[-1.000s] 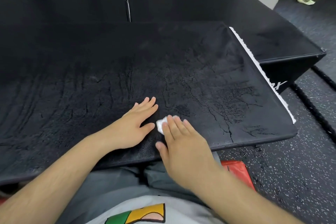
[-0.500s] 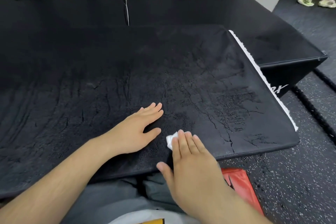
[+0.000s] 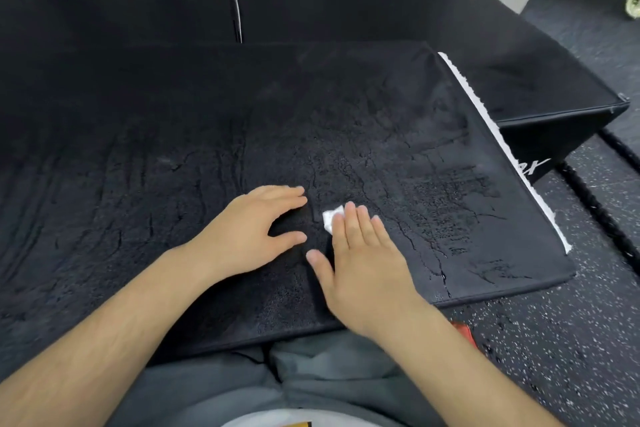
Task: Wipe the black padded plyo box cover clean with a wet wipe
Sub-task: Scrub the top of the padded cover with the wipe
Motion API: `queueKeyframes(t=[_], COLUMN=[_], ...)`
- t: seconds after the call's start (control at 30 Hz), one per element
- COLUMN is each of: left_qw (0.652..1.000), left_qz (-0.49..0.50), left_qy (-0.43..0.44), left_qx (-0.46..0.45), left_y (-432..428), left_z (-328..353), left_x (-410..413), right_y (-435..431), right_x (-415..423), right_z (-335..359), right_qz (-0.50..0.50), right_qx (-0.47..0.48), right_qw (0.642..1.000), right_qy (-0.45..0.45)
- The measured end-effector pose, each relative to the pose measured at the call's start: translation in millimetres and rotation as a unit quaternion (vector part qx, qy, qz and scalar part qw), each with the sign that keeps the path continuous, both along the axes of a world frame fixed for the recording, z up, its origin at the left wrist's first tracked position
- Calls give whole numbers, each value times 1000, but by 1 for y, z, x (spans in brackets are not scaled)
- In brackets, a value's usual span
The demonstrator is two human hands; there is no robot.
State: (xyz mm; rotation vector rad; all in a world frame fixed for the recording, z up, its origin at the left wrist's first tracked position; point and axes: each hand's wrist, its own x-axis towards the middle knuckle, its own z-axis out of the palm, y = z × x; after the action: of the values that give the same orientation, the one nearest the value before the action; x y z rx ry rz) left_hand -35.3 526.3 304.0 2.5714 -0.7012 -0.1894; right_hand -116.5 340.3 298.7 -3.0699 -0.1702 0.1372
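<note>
Now the right hand (image 3: 363, 263) lies flat, fingers straight and close together, pressing the white wet wipe (image 3: 330, 218) onto the black padded plyo box cover (image 3: 173, 166), near the cover's front edge. The left hand (image 3: 249, 232) rests flat on the cover, thumb spread, holding nothing.

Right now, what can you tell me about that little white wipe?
The wet wipe is a small white crumpled wad lying on the padded cover near its front edge. The right hand presses it with straight fingers, hiding most of it; only one corner shows. The left hand rests on the cover beside it, not touching.
</note>
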Motion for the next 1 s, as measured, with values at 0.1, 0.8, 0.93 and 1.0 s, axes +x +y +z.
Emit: queueKeyframes(t=[0.1,0.8,0.93,1.0], left_qw=[999,993,991,991], left_qz=[21,14,5,4], left_qy=[0,3,49,54], left_qx=[44,119,126,126], left_y=[2,4,5,6], left_z=[2,14,4,3], left_x=[7,68,76,76], right_y=[15,21,10,5], right_x=[-15,52,76,92], right_z=[1,-7,1,7], right_qz=[0,18,30,21], right_qx=[15,21,23,23], right_qw=[999,997,995,994], right_qy=[34,72,92,106])
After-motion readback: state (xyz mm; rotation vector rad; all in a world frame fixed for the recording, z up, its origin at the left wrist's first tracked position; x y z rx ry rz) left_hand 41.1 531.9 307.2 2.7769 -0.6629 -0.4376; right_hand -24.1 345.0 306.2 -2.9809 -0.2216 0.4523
